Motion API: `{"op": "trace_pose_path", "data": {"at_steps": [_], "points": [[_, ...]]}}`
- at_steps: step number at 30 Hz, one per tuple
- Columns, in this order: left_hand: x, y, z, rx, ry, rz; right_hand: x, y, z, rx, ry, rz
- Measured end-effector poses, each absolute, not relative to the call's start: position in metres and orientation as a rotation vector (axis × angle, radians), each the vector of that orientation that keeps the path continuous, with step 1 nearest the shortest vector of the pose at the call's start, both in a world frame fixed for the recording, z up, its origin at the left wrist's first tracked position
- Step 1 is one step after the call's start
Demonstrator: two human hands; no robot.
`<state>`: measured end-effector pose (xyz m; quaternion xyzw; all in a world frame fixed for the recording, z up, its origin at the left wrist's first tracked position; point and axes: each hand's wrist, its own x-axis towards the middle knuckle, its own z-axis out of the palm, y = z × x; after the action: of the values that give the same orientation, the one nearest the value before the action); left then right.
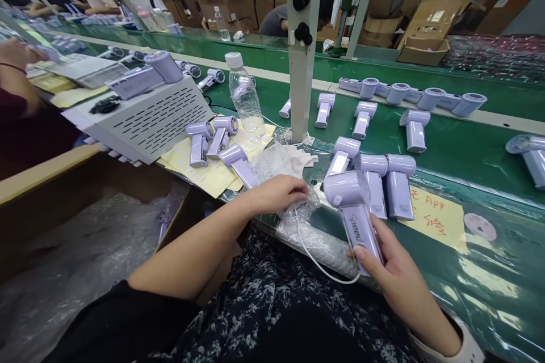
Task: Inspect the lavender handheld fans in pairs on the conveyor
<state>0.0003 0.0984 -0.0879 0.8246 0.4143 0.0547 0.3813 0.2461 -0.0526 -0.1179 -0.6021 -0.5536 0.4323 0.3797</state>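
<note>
My right hand (387, 272) is closed round the handle of a lavender handheld fan (347, 190), shaped like a small hair dryer, with "Speed" printed along the handle. A white cable (315, 264) loops from the handle's lower end up to my left hand (283, 193). The left fingers are curled together over clear plastic wrap (313, 201); what they pinch is hidden. More plastic wrap (319, 238) lies along the bench edge below. Just behind the held fan, two similar fans (400, 187) lie side by side. Left of my left hand lies another fan (238, 164).
A clear water bottle (244, 96), a white cloth (283, 159) and a slotted grey metal box (149, 119) are on the bench. A post (301, 68) rises ahead. More fans (415, 130) lie on the green belt. An open carton (85, 170) holding plastic is at left. Other people sit nearby.
</note>
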Motion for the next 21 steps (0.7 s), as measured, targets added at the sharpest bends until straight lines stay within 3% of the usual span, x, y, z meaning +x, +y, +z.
{"op": "trace_pose_path", "data": {"at_steps": [10,15,17,21], "points": [[-0.011,0.089,-0.093,1.668,1.15,0.633,0.205,-0.025,-0.1,-1.781,-2.005,0.842],[0.004,0.057,-0.071,2.393,1.021,0.652,0.191,-0.029,-0.096,-1.824,-2.186,0.503],[0.01,0.042,-0.063,2.794,0.852,0.534,0.194,-0.029,-0.09,-1.778,-2.031,0.648],[0.006,0.029,-0.04,2.925,0.856,0.522,0.204,-0.028,-0.066,-1.432,-1.376,1.51]]}}
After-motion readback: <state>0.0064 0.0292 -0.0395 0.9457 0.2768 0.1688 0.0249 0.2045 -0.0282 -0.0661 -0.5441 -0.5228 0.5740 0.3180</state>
